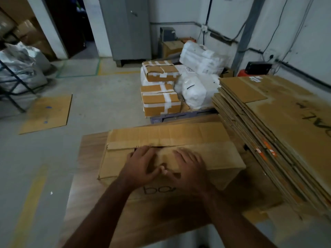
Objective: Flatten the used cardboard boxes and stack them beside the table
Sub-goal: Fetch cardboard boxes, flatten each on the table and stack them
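A brown cardboard box (222, 158) stands on the wooden table (89, 158) in front of me, its far top flap lying over the near one along a dark seam. My left hand (141, 165) rests flat on the near flap, fingers spread and reaching the seam. Beside it, my right hand (189, 165) lies on the same flap with its fingers spread, and the two thumbs almost touch. Black lettering shows on the box's front face between my forearms. To the right, a tall stack of flattened cardboard boxes (279, 126) leans by the table.
Taped cardboard parcels (159, 102) and white wrapped bundles (195, 90) sit on a pallet beyond the table. A loose cardboard sheet (48, 113) lies on the grey floor at left. A grey metal cabinet (129, 27) and white sacks (19, 65) stand farther back.
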